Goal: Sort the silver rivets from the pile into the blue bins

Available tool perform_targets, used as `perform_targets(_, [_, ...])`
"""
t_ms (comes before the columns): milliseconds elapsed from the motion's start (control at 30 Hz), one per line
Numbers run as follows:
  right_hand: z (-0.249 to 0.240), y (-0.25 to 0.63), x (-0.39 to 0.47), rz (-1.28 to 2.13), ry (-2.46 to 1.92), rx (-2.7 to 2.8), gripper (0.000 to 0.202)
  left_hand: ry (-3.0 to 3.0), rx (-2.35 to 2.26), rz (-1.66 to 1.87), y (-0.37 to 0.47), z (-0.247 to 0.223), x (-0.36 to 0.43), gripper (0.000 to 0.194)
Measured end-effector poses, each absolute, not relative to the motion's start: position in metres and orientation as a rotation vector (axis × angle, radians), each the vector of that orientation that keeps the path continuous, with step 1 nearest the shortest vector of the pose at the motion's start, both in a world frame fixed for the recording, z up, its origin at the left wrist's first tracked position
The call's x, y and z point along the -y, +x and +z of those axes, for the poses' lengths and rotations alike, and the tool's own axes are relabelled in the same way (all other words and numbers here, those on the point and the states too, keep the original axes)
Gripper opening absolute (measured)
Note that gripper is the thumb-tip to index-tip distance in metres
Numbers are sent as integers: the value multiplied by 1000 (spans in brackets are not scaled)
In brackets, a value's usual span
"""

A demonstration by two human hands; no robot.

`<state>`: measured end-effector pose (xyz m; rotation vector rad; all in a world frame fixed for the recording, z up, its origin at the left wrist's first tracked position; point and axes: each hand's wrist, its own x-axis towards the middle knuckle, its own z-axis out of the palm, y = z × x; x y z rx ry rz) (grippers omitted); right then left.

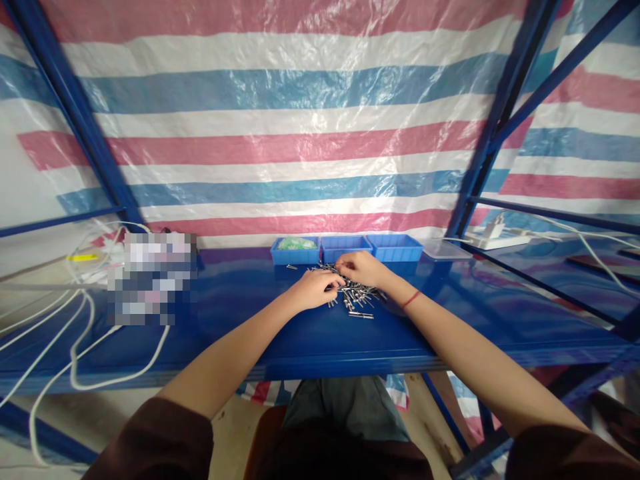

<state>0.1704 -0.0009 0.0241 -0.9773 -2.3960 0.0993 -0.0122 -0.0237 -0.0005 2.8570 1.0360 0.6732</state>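
A loose pile of small metal fasteners [357,295] lies on the blue table [240,280], spread between and to the near side of the two hands. The left hand [317,288] rests at the pile's left side with its fingers curled in; whether it holds a piece, I cannot tell. The right hand [365,268], a red cord [411,299] around its wrist, is over the far part of the pile, its fingers bent down and close together; what is between them is too small to tell. Beyond the hands, three blue bins stand in a row: the left bin [295,256] holds green material, with the middle bin [330,257] and the right bin [397,253] beside it. A power strip [500,240] lies far right, and white cables [75,340] loop at the left.
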Motion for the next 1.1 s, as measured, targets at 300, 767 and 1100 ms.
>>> perform_targets(300, [25, 170, 3, 70, -957, 2385, 18, 2863, -1062, 607, -11, 4, 28, 25])
perform_targets(767, [32, 179, 2, 92, -979, 2354, 19, 2750, -1464, 576, -12, 8, 32, 18])
perform_targets(1100, [35, 180, 10, 302, -972, 2634, 20, 2730, -1472, 543, -12, 7, 31, 17])
